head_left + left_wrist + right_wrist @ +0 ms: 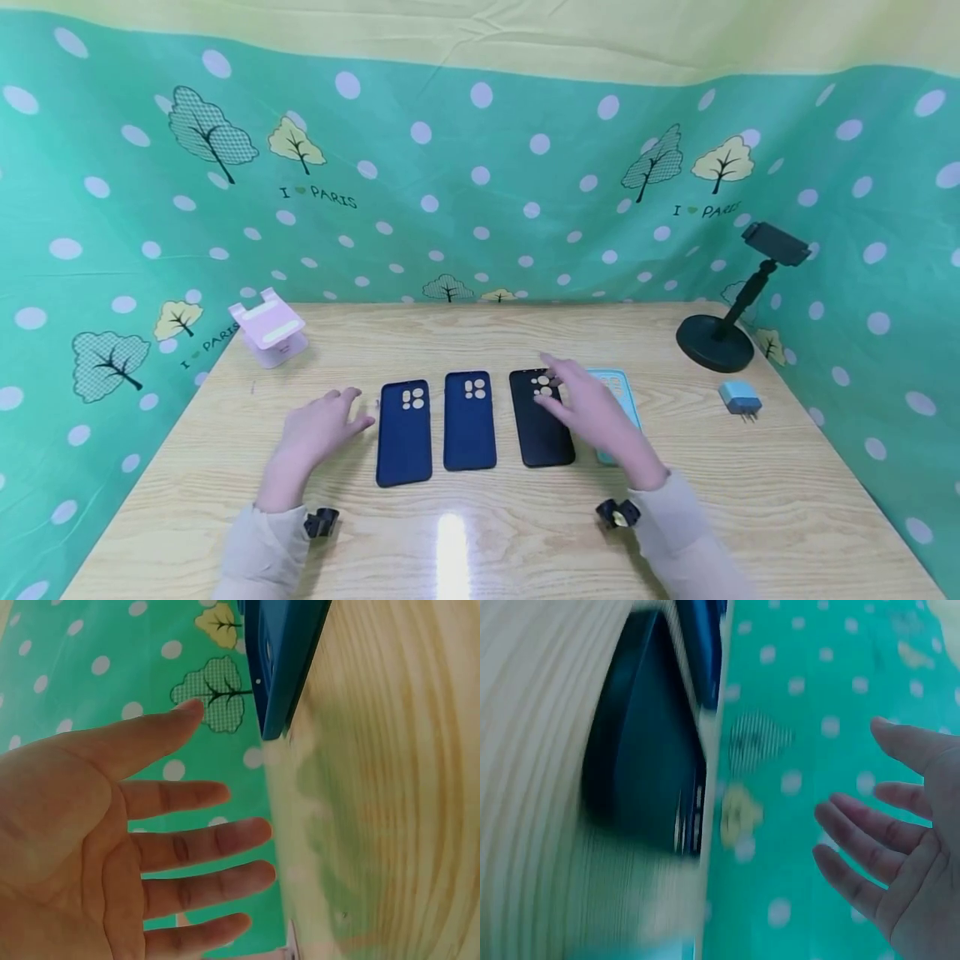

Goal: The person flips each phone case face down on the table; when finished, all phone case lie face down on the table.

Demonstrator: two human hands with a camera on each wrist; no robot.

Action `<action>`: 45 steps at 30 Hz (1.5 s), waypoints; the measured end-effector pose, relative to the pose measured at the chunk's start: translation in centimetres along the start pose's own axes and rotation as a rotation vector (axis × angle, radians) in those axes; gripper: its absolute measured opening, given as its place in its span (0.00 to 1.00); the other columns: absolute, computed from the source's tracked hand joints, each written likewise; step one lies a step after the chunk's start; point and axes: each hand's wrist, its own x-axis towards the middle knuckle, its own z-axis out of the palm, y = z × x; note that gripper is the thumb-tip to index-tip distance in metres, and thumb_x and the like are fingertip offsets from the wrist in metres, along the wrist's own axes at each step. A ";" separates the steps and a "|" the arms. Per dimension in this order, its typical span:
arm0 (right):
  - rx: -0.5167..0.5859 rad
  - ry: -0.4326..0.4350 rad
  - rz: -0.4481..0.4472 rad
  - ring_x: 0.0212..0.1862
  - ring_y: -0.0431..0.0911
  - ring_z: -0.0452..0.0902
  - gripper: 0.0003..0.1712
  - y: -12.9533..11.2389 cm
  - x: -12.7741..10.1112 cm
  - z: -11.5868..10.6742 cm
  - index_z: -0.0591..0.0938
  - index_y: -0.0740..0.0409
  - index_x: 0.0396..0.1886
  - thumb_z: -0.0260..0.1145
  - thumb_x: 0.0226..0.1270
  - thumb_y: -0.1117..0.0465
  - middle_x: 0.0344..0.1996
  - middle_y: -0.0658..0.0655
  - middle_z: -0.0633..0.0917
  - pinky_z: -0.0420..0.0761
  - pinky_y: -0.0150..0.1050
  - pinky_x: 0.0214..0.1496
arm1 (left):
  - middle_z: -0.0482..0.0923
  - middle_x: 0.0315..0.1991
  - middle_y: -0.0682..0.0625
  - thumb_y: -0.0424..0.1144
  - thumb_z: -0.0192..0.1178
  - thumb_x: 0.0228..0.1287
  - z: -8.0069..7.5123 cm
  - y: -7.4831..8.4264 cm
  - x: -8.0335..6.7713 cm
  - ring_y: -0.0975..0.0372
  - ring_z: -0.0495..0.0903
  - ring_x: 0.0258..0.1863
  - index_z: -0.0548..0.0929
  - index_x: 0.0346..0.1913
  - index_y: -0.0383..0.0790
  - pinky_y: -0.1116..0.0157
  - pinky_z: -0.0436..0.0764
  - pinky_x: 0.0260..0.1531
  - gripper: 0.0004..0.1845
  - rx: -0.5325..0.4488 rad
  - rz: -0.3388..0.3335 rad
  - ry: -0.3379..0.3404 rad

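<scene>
Both hands are spread and hold nothing: the left hand [322, 425] hovers just beside the first dark blue phone case [404, 432], the right hand [592, 412] above the black phone case [540, 418], in a neat row near the bench [525, 533] centre, backs up so every case shows.

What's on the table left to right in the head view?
Pink stand → left hand → first blue phone case → second blue phone case → black phone case → black round-base holder → blue charger.
</scene>
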 end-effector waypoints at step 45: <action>0.050 -0.161 0.133 0.52 0.53 0.83 0.25 -13.6 6.3 13.5 0.78 0.70 0.55 0.71 0.58 0.67 0.50 0.65 0.84 0.84 0.38 0.50 | 0.80 0.28 0.47 0.38 0.65 0.61 1.9 0.6 0.8 0.57 0.79 0.26 0.79 0.36 0.35 0.52 0.80 0.28 0.09 -0.076 0.038 -0.051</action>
